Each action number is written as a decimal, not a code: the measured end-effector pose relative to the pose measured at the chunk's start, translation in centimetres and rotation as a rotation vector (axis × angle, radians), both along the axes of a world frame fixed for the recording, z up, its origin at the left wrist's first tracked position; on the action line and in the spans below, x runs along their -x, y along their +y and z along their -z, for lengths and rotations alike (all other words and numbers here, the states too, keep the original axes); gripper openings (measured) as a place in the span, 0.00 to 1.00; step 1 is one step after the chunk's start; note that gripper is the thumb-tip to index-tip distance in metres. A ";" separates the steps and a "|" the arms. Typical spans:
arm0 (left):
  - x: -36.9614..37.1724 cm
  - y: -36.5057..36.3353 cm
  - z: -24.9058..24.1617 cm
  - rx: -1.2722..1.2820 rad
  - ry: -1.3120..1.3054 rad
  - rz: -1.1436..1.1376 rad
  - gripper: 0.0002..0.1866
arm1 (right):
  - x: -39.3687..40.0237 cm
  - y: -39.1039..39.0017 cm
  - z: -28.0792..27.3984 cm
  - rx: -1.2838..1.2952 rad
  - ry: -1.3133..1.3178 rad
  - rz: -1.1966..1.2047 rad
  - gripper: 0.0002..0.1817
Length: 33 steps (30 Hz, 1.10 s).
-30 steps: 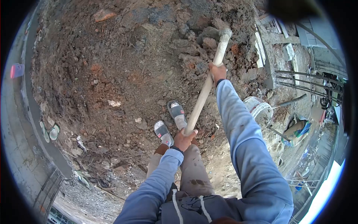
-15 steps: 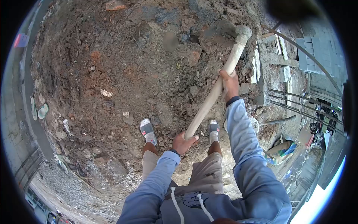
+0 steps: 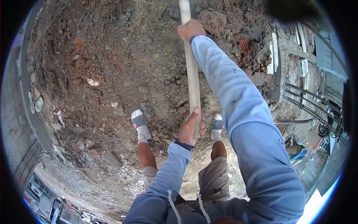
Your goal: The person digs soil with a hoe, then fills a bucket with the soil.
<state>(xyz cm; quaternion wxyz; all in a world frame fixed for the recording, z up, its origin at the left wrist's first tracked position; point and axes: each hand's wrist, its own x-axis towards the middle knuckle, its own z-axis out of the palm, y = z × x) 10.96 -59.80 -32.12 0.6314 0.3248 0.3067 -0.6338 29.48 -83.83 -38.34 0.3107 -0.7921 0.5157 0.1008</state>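
A hoe with a long pale wooden handle stretches up and away from me over the soil; its head lies beyond the top edge of the view. Near the lower end of the handle, my left hand is closed around the wood, thumb lying along it. My right hand grips the same handle much higher up, with the arm reaching far forward. Beneath the handle is rough brown soil with clods and reddish patches. My feet, in socks and grey sandals, stand apart on either side of the handle's end.
White-edged boards and thin metal bars lie to the right. A pair of sandals sits by the concrete edge at left. Pale gravel covers the lower left. A dark blurred shape hangs at the top right.
The hoe has swung from slanting right to nearly straight ahead, its head passing out of view. My right hand has moved forward and left; my left hand has shifted slightly right.
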 end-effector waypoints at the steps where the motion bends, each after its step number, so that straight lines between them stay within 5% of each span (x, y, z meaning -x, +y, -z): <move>1: 0.3 1.0 -0.6 -0.013 0.011 -0.005 0.23 | 0.4 1.0 0.1 -0.013 0.011 -0.005 0.29; 5: 0.1 4.9 -1.1 0.027 0.071 -0.009 0.24 | 0.2 5.8 -0.1 -0.035 -0.006 -0.044 0.27; 10: 8.6 13.9 -0.4 -0.094 0.220 -0.026 0.23 | 8.0 16.1 1.1 -0.145 0.052 -0.058 0.26; 15: 14.4 18.6 0.5 -0.343 0.111 0.246 0.19 | 16.3 22.9 4.3 -0.198 0.064 0.003 0.29; 18: 15.2 16.8 0.3 -0.393 -0.012 0.328 0.17 | 18.4 19.2 2.4 -0.191 -0.129 0.134 0.24; 20: 14.7 16.1 0.0 -0.297 -0.242 0.465 0.19 | 19.4 16.1 -1.2 -0.465 -0.335 0.467 0.18; 28: 6.5 6.8 -0.4 0.191 -0.484 0.537 0.21 | 17.1 4.1 -15.5 -0.161 -0.740 0.487 0.13; 33: 6.4 8.4 3.0 0.127 -0.112 0.347 0.22 | 17.0 4.2 -4.6 -0.327 -0.645 0.595 0.11</move>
